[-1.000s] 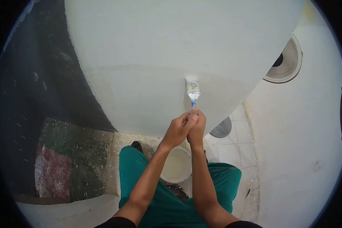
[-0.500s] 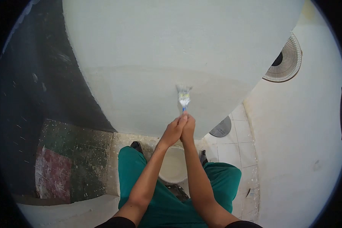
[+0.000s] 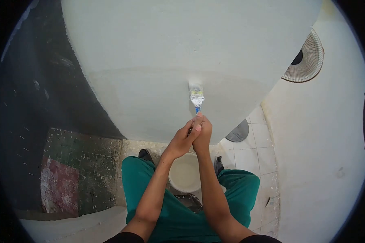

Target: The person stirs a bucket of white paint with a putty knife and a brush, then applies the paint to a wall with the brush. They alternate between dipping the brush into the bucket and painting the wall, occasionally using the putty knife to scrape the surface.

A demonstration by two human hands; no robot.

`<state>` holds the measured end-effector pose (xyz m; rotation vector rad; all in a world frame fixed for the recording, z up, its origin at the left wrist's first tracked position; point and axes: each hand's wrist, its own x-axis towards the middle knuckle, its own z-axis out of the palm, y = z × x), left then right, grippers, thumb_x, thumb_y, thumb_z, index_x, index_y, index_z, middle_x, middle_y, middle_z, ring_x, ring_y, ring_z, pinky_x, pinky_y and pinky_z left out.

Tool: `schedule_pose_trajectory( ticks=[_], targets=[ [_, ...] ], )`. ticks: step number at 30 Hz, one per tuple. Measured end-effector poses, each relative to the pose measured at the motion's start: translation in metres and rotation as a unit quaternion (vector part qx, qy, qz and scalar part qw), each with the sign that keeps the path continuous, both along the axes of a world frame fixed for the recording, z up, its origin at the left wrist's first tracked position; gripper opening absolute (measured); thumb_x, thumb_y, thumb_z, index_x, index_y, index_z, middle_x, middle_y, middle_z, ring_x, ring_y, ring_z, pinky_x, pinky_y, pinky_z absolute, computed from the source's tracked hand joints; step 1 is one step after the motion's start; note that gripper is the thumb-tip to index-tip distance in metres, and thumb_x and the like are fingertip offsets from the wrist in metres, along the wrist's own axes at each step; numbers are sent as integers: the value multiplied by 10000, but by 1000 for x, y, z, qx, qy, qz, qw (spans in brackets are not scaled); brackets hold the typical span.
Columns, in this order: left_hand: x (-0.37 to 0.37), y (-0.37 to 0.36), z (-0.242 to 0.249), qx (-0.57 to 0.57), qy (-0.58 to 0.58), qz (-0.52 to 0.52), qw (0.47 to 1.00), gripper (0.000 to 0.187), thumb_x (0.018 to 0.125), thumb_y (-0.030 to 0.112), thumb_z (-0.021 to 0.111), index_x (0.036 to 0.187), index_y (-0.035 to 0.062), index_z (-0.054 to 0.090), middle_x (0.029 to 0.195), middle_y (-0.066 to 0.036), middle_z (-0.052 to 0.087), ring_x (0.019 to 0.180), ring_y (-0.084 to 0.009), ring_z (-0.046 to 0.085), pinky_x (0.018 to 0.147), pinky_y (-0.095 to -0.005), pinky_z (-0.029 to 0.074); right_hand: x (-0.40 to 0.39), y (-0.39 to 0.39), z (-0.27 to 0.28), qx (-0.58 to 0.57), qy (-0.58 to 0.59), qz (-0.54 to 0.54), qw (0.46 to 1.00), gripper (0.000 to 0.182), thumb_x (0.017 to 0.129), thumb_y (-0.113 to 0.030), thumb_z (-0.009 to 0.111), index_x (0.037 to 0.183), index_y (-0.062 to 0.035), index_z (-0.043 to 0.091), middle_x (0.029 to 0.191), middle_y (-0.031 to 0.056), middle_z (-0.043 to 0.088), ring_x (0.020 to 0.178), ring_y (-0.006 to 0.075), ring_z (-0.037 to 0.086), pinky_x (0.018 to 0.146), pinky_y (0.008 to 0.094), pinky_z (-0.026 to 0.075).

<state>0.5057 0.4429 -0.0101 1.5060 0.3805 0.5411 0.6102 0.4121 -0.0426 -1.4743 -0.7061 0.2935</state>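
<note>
A paintbrush (image 3: 197,99) with a blue handle and a whitish, paint-smeared head points away from me, its bristles against the pale wall (image 3: 158,101). My right hand (image 3: 203,130) is closed round the handle. Against it, my left hand (image 3: 181,139) wraps over the right hand and the lower handle, with its thumb lying across. Most of the handle is hidden inside both hands. Below my wrists, between my feet, stands a bucket (image 3: 185,174) of cream-coloured liquid.
A round fan grille (image 3: 306,60) shows past the wall's right edge, with a grey round base (image 3: 238,131) on the white floor tiles (image 3: 247,158). To the left are a dark wall (image 3: 36,81) and paint-spattered green and red tiles (image 3: 61,188). My knees flank the bucket.
The brush has moved slightly up the wall, its bristles pressing higher than before. Both hands went with it, and the left thumb now shows more across the grip.
</note>
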Motion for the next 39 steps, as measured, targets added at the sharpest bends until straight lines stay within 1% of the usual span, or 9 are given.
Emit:
schedule_pose_trajectory(
  ticks=[6,9,13,19,22,25,30,33,39],
  targets=[
    [4,6,-15,5,30,24,999,677,1020,502,414,1427,-38,404,1384,-162,512,1301,-226,450,1117,-336,297,6,10,-21,22,63,27,997,429,1007,-306,451,729,4,553,634,69,550,597,170,513,568,348,423],
    [22,25,-107,4,71,45,996,788,975,619,386,1346,-69,482,1186,-233,620,1027,-253,618,932,-336,473,4,15,-97,-65,-1,-7,998,437,1007,-302,456,707,0,560,619,67,553,588,167,516,558,354,422],
    [0,15,-100,-64,282,-56,956,879,930,695,379,1300,-91,512,1092,-235,653,872,-251,658,714,-339,539,-12,-8,-128,-123,116,49,984,460,1007,-316,455,684,-6,560,587,70,544,557,172,511,541,373,420],
    [9,16,-107,-3,46,64,997,792,956,629,440,1359,-51,479,1090,-174,644,903,-216,625,804,-314,506,-1,12,-105,-55,46,6,997,476,1013,-326,438,684,-2,553,584,67,540,553,160,502,543,360,425],
    [-12,13,-47,-45,21,23,999,702,991,501,495,1419,-48,409,1374,-181,506,1286,-236,471,1090,-357,343,-8,17,-51,13,87,37,995,448,1018,-329,444,720,-9,545,605,36,519,556,127,476,532,315,411],
    [-23,8,-16,-36,26,13,999,675,995,473,507,1429,-32,404,1374,-179,508,1319,-235,438,1098,-346,332,-24,10,-10,67,48,35,996,403,1019,-339,472,780,-23,544,629,-15,479,560,79,439,507,249,384],
    [-3,8,-57,-21,-31,105,994,678,976,529,499,1377,-18,473,1108,-143,631,978,-189,601,889,-296,471,-12,21,-31,50,127,47,989,411,1014,-333,484,767,-13,558,635,-2,503,568,89,457,512,248,386],
    [9,18,-112,-61,26,118,991,666,975,547,474,1291,-36,548,1076,-146,640,979,-189,601,889,-300,469,-7,31,-100,-65,-7,-45,997,412,996,-275,466,740,39,544,625,103,568,567,201,539,555,389,431],
    [7,18,-121,-201,152,48,966,632,977,528,475,1175,-57,612,1051,-116,647,985,-160,579,875,-301,456,-15,3,-125,-179,159,2,971,437,986,-270,473,698,51,544,647,134,592,607,224,556,589,426,429]
  ],
)
